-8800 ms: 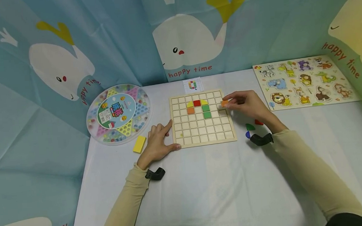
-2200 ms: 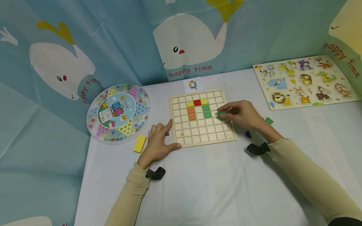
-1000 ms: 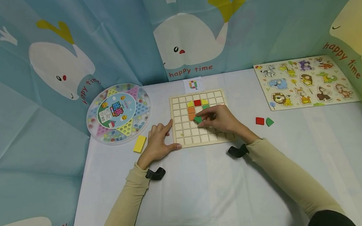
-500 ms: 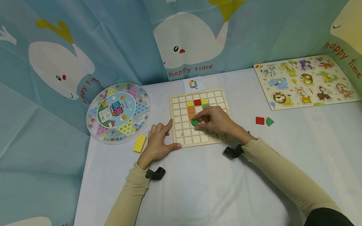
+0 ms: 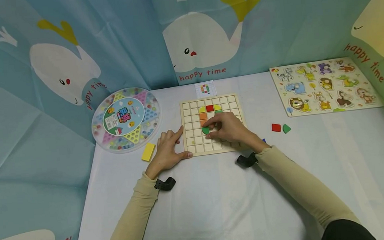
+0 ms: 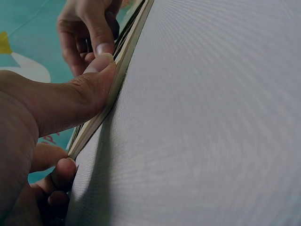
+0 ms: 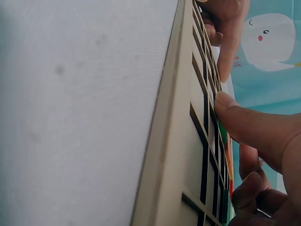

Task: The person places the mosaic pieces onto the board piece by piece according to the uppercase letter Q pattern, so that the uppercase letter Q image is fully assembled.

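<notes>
A wooden grid board [image 5: 217,152] lies on the white table. My left hand [image 5: 169,150] rests at its lower left corner, index finger along the left edge and thumb [image 6: 94,89] against the near edge. My right hand [image 5: 228,128] is over the board's middle, pinching a green quarter-circle tile [image 5: 205,130] between thumb [image 7: 249,122] and index finger. That tile sits just below two orange square tiles [image 5: 203,116]. A red tile [image 5: 209,108] lies between two yellow quarter-circles in the row above. My right hand partly hides the green square tiles.
Right of the board lie a red square tile [image 5: 276,127], a green quarter-circle [image 5: 286,128] and a partly hidden blue piece [image 5: 264,140]. A pattern card [image 5: 205,89] sits behind it. Around stand a yellow block [image 5: 148,152], a round checkers box [image 5: 126,120] and an animal puzzle [image 5: 325,86].
A second orange tile has joined the first on the board. My right hand has brought the green quarter-circle leftward and down into the cell below them. My left hand has stayed put.
</notes>
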`<state>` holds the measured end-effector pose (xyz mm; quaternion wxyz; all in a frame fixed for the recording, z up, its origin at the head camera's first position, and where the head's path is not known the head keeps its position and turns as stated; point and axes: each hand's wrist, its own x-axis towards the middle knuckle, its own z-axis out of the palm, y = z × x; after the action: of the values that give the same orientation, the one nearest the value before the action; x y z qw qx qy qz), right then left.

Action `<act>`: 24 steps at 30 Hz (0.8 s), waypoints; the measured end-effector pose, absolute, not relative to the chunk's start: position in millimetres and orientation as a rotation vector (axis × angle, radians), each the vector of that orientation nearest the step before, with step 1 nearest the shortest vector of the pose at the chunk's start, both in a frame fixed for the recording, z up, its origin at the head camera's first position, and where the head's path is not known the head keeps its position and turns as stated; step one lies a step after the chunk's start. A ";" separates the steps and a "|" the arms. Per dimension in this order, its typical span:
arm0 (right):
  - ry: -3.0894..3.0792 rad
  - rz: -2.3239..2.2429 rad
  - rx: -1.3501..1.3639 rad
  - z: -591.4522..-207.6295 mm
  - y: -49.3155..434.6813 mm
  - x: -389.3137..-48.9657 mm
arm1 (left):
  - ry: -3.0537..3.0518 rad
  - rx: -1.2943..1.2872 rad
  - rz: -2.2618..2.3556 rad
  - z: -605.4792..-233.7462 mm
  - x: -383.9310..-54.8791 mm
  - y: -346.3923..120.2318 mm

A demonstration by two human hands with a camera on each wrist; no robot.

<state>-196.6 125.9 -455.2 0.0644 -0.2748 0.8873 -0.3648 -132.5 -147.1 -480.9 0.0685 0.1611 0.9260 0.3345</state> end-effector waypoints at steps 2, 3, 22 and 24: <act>2.681 -1.114 -0.818 -454.4 127.0 -196.4 | 2.791 0.490 1.003 -481.1 -132.8 -147.1; 2.682 -1.119 -0.811 -454.2 127.2 -196.3 | 2.793 0.492 1.003 -481.3 -132.9 -147.2; 2.738 -1.037 -0.754 -454.8 125.0 -195.8 | 2.776 0.465 1.011 -482.6 -132.6 -147.1; 2.742 -1.040 -0.737 -454.8 124.8 -196.1 | 2.781 0.468 1.011 -482.6 -132.6 -147.2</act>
<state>-196.1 124.8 -454.8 0.0589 -0.2433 0.9053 -0.3432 -132.6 -147.2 -482.6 0.0727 0.1558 0.9258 0.3365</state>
